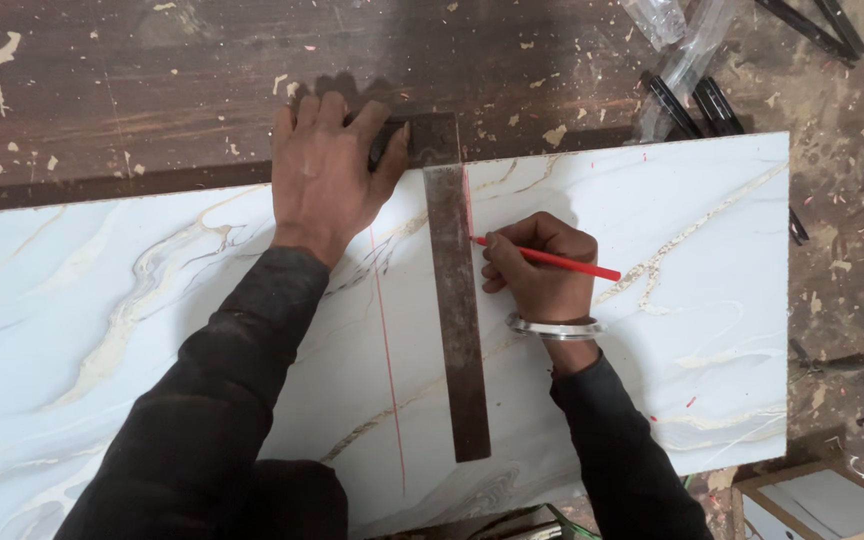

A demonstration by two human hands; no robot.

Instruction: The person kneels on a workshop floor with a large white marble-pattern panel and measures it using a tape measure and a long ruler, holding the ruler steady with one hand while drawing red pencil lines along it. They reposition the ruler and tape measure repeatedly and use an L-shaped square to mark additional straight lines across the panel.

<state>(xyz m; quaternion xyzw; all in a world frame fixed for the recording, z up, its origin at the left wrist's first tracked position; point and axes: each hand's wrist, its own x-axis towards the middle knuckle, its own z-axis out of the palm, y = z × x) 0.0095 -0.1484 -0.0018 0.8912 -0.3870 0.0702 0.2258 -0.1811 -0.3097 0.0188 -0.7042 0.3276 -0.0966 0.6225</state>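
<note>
1. Left hand point(324, 175) lies flat, fingers spread, pressing the stock of the square point(455, 290) at the panel's far edge; it clasps nothing.
2. The square's blade runs from that edge toward the person across the marble-patterned panel point(702, 300), between the two hands.
3. Right hand point(540, 268) is closed around a red pencil point(547, 259), pinched near the tip.
4. Pencil tip touches the panel just beside the blade's right edge, on a short red mark.
5. A long red line point(388, 360) lies left of the blade, roughly parallel to it.
6. A bangle point(556, 327) circles the right wrist.
7. The panel rests on a dark, chip-strewn bench point(152, 90).
</note>
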